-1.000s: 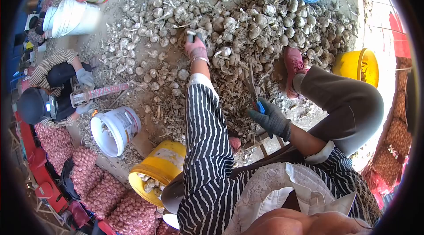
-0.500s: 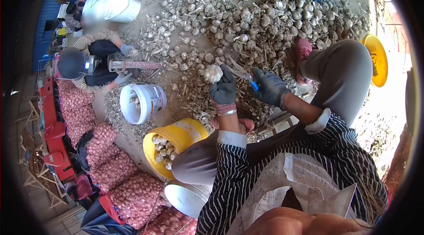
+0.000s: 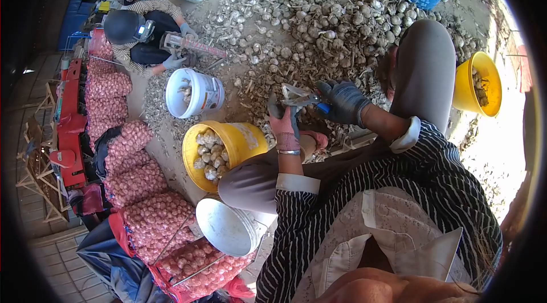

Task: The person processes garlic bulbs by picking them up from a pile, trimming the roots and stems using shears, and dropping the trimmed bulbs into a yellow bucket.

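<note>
Metal shears [image 3: 297,97], blue handle, blades parted, pointing left, held aloft.

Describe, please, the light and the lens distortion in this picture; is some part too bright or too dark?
Head view: strong fisheye bending with black corners; hard sun burns out the ground by the rightmost yellow bucket; the red net sacks at left look dimmer; the right hand and its shears look fairly sharp.

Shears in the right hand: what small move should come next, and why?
Probably squeeze the shears shut: the right hand holds them with blades seemingly open just above the left hand, beside the yellow bucket of garlic bulbs. Whether the left hand holds a bulb is hidden.
</note>
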`<state>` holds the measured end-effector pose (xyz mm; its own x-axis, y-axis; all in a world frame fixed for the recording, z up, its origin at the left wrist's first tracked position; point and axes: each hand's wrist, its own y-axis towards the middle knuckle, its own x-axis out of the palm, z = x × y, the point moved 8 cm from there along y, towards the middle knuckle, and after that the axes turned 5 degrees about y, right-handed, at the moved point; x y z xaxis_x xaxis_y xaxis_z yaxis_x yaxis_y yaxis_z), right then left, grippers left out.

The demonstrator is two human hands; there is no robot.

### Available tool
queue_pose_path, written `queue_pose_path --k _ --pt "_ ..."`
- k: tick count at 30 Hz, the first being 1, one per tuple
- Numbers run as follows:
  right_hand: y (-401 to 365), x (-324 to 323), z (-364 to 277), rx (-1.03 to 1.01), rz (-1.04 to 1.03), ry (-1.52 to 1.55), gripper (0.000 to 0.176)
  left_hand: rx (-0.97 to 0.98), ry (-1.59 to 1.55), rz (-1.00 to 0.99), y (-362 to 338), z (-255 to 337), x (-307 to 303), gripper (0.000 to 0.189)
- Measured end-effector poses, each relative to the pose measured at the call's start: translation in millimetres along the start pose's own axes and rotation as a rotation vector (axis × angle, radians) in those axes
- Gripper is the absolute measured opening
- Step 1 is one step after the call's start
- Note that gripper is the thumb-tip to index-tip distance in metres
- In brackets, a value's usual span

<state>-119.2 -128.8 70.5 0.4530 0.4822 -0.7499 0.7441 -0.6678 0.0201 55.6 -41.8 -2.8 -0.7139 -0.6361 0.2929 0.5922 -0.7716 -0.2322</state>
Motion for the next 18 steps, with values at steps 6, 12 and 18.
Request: queue_pose_path --k 6,12,18 --pt "-6.3 15.9 8.7 0.071 -0.135 -0.031 0.049 0.067 0.574 -0.040 -14.8 7.4 21.1 0.084" --pt "-7.7 42.6 31.4 0.216 -0.110 0.463 0.031 0.268 0.851 0.069 -3.1 -6.6 -36.2 0.061" --pt "-15.2 61.3 70.4 0.492 0.040 1.299 0.023 0.637 1.004 0.667 -53.8 157.0 -113.8 0.029"
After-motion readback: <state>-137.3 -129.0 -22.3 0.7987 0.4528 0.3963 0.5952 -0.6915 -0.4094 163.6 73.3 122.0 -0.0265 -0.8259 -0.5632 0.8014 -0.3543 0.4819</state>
